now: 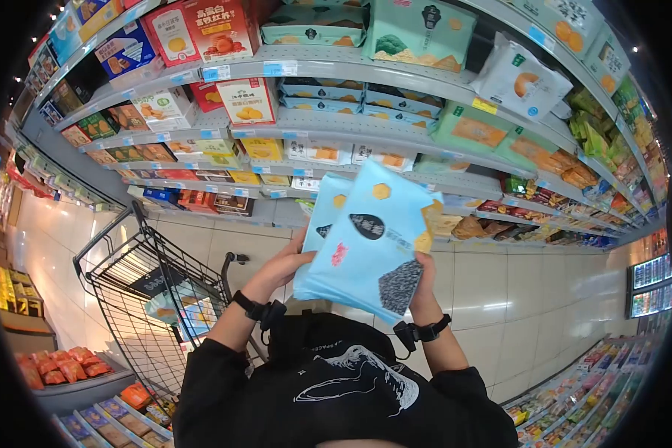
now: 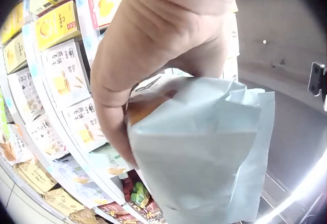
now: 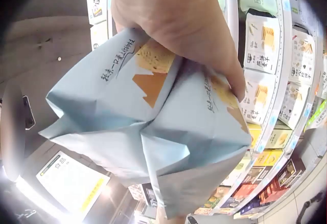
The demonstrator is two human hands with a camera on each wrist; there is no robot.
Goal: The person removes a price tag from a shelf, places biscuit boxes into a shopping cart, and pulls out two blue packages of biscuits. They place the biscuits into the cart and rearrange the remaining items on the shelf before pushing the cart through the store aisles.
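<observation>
Two light-blue snack packages are held up in front of the torso in the head view, one partly behind the other. The left hand grips them at their left edge; in the left wrist view its fingers curl round the side of a pale blue bag. At the lower right edge, the right hand holds the front package. In the right wrist view the right hand spans the ends of two blue bags that lie side by side, touching.
A wire shopping cart with a few packages in it stands at the left. Shelves of boxed and bagged snacks curve across the front. Low displays stand at lower left, more goods at lower right, with tiled floor between.
</observation>
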